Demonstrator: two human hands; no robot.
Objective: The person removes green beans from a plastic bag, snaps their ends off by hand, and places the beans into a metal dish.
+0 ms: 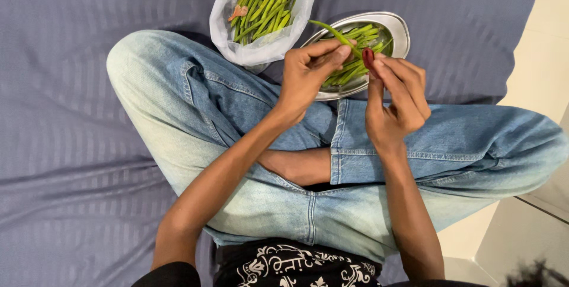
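Observation:
My left hand [308,73] and my right hand [397,94] are raised together over my crossed legs in blue jeans. Both pinch one long green bean [333,32], which slants up to the left from my fingertips. The left thumb and fingers hold its middle, and the right thumb and forefinger grip its lower end. Just behind the hands a metal plate [402,26] rests on the bed with several green beans [358,33] in it. A white plastic bag [255,50] lies open to the plate's left, filled with more green beans [264,14].
I sit cross-legged on a grey-blue striped bedsheet [71,85]. The bed's edge runs along the right, with a pale tiled floor [533,67] beyond it. A small orange-pink piece [238,11] lies among the beans in the bag.

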